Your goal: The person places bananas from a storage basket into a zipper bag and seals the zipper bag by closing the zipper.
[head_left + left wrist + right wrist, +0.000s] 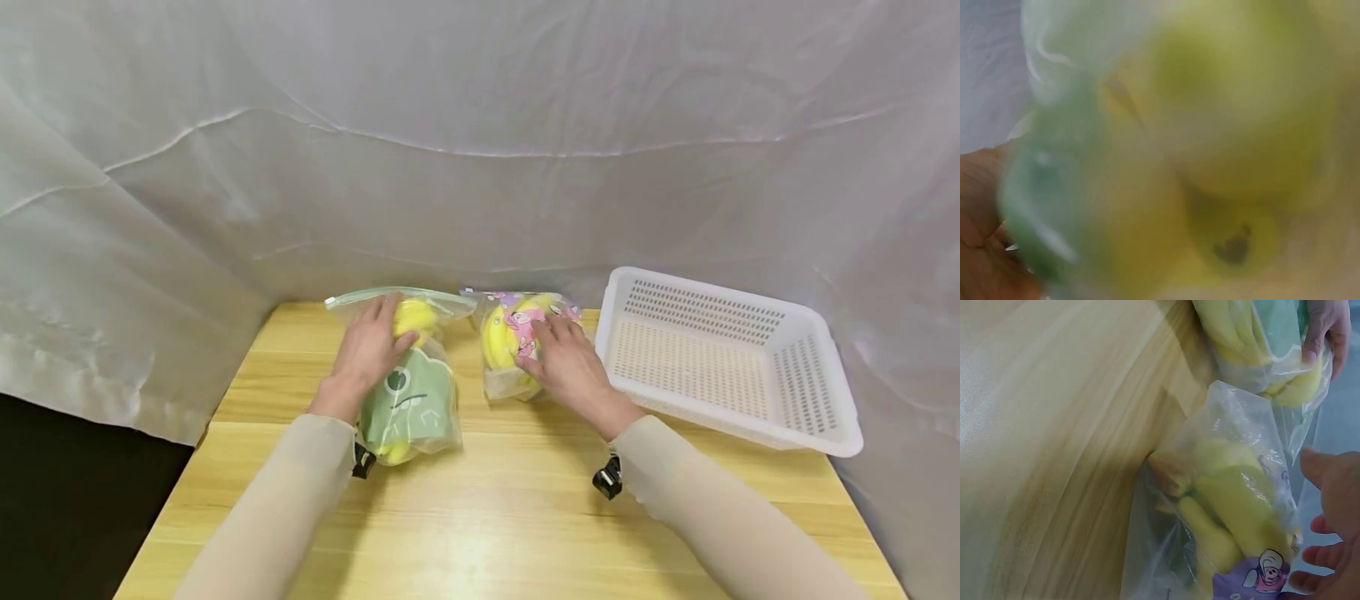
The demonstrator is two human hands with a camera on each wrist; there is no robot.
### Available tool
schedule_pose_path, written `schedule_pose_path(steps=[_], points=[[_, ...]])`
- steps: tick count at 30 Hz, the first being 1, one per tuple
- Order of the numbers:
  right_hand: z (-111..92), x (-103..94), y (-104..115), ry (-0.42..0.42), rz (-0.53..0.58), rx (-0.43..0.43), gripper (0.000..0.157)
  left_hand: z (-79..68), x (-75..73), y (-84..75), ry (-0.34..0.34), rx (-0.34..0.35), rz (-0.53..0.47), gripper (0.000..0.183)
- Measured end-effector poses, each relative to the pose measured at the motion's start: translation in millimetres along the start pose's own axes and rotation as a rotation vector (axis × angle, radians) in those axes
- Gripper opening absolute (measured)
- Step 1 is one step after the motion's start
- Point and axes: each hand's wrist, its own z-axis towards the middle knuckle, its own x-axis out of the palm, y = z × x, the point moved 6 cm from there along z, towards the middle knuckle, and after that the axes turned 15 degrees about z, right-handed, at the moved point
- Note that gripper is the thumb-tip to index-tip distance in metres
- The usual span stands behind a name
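A clear zip bag with a green one-eyed monster print and yellow bananas inside stands at the middle left. My left hand holds its upper left side, thumb on the near face; the right wrist view shows that thumb pressed on the plastic. Very close and blurred, the same bag fills the left wrist view. To its right is a smaller clear bag with pink and purple cartoon prints, also with bananas in it. My right hand is at this bag's right side, thumb and fingers spread.
A white perforated plastic basket sits on the right of the wooden table. Behind and at the sides hangs a pale grey cloth. A dark area lies beyond the table's left edge.
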Motion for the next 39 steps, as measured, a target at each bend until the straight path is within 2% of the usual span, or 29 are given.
schedule_pose_path(steps=[4, 7, 12, 17, 21, 26, 32, 36, 39], points=[[-2.5, 6.2, -2.8, 0.042, -0.057, -0.002, 0.078, -13.5, 13.9, -9.6, 0.09, -0.015, 0.04, 0.086], [-5.7, 8.5, -4.3, 0.057, -0.084, 0.003, 0.082, -34.1, 14.8, -19.7, 0.146, -0.048, 0.054, 0.093], [-6.0, 13.0, -8.6, 0.067, -0.096, 0.037, 0.083, -72.1, 18.8, -44.8, 0.246, -0.06, 0.127, 0.106], [-5.7, 17.5, -10.8, 0.047, -0.1, 0.054, 0.084, -89.9, 31.6, -59.0, 0.286, -0.065, 0.18, 0.115], [-7.3, 22.1, -12.3, 0.029, -0.112, 0.053, 0.082, -92.9, 40.3, -54.3, 0.278, -0.089, 0.218, 0.114], [-10.8, 26.7, -13.5, 0.007, -0.124, 0.053, 0.081, -88.2, 46.1, -39.1, 0.254, -0.123, 0.263, 0.104], [-13.5, 31.6, -13.8, -0.007, -0.124, 0.04, 0.082, -72.1, 44.6, -17.6, 0.244, -0.178, 0.254, 0.099], [-15.5, 34.4, -14.1, -0.007, -0.133, 0.021, 0.083, -58.0, 42.3, -1.0, 0.25, -0.254, 0.23, 0.097], [-18.5, 35.4, -12.7, -0.027, -0.163, -0.029, 0.082, -48.2, 41.2, 10.1, 0.241, -0.308, 0.211, 0.096]])
